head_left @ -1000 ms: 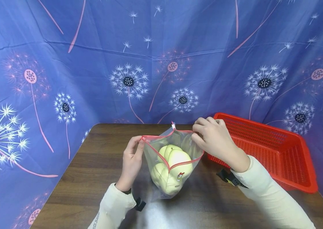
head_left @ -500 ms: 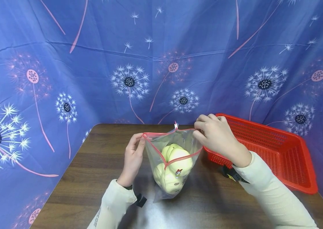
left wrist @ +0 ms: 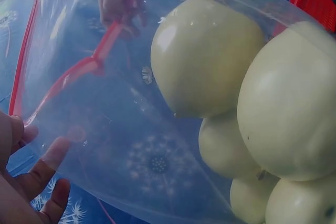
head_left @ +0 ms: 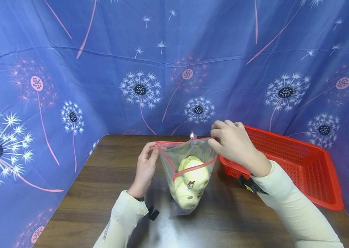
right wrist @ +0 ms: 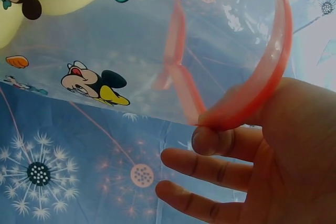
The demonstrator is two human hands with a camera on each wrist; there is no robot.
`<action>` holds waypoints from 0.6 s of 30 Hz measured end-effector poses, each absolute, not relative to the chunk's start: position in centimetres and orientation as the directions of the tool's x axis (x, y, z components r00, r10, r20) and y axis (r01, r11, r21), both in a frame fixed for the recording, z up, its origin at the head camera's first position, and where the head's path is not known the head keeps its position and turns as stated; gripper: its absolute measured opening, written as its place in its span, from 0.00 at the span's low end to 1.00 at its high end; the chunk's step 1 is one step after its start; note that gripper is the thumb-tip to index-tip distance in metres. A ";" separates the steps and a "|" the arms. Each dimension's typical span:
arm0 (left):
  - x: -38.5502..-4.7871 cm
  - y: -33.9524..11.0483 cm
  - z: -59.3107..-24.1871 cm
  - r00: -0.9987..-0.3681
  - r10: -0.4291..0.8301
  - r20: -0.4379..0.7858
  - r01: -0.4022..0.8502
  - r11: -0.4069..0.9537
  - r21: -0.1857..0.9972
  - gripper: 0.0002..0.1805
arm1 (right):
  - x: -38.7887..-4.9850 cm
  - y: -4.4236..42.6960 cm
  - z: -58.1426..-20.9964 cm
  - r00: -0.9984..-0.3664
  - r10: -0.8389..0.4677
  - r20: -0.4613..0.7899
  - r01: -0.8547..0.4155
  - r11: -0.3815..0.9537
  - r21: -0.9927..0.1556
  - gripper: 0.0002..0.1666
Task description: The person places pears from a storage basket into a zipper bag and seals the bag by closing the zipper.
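Note:
A clear zip bag [head_left: 166, 156] with a red zip rim and cartoon prints is held up by its mouth in the head view. Inside sit several pale yellow-green round fruits [head_left: 190, 193], one showing a stem in the left wrist view, where the fruits [left wrist: 207, 56] press together. My left hand [head_left: 145, 168] pinches the left corner of the rim between thumb and fingers. The right corner is pinched by my right hand [head_left: 234, 146]; in the right wrist view that hand [right wrist: 283, 161] has its other fingers spread loosely. The mouth gapes between both hands, with a white slider [head_left: 192, 136] at the back.
A red plastic basket [head_left: 337, 194] with perforated walls stands at the right, partly behind my right forearm. Beneath everything is a brown wooden table [head_left: 100, 193]. A blue dandelion-print cloth [head_left: 168, 34] hangs behind it.
Both hands have lifted the bag's mouth slightly, and my left hand has shifted a little right. The fruits sit lower in the bag, and the front rim has moved left and up.

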State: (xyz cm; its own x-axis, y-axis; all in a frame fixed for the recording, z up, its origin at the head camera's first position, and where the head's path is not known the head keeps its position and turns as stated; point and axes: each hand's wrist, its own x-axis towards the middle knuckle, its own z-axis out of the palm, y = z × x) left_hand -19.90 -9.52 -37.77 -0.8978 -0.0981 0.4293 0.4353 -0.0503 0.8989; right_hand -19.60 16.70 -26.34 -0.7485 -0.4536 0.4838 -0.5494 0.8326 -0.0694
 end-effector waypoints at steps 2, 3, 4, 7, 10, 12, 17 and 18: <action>-20.1 -9.5 -37.8 -0.901 -0.094 0.423 0.429 -0.060 0.901 0.11 | -19.6 16.6 -26.2 -0.750 -0.452 0.482 -0.547 0.834 -0.069 0.16; -20.2 -9.5 -37.8 -0.903 -0.090 0.419 0.425 -0.062 0.903 0.11 | -19.7 16.6 -26.2 -0.751 -0.451 0.482 -0.546 0.835 -0.070 0.16; -20.2 -9.5 -37.7 -0.905 -0.087 0.415 0.421 -0.061 0.905 0.11 | -19.8 16.6 -26.1 -0.753 -0.449 0.481 -0.544 0.836 -0.072 0.16; -20.5 -9.5 -37.7 -0.908 -0.081 0.411 0.416 -0.054 0.908 0.12 | -20.0 16.5 -26.1 -0.760 -0.440 0.478 -0.538 0.839 -0.084 0.16; -20.7 -9.5 -37.7 -0.909 -0.073 0.410 0.413 -0.046 0.909 0.12 | -20.4 16.4 -26.3 -0.765 -0.427 0.483 -0.534 0.839 -0.104 0.16; -20.9 -9.6 -37.7 -0.910 -0.069 0.409 0.412 -0.038 0.910 0.12 | -20.6 16.3 -26.4 -0.768 -0.416 0.487 -0.530 0.840 -0.118 0.16; -21.3 -9.6 -37.9 -0.907 -0.044 0.418 0.420 -0.038 0.907 0.13 | -21.2 16.0 -26.9 -0.779 -0.383 0.496 -0.511 0.847 -0.148 0.17; -21.3 -9.7 -37.9 -0.906 -0.037 0.422 0.423 -0.041 0.905 0.13 | -21.3 15.9 -26.9 -0.782 -0.377 0.496 -0.506 0.849 -0.152 0.17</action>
State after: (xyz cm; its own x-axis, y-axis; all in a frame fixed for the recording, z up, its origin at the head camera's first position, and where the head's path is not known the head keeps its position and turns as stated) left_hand -21.34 -9.65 -37.91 -0.9061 -0.0365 0.4216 0.4229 -0.0406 0.9053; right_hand -21.26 15.92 -26.91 -0.7819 -0.3772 0.4963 -0.5061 0.8490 -0.1519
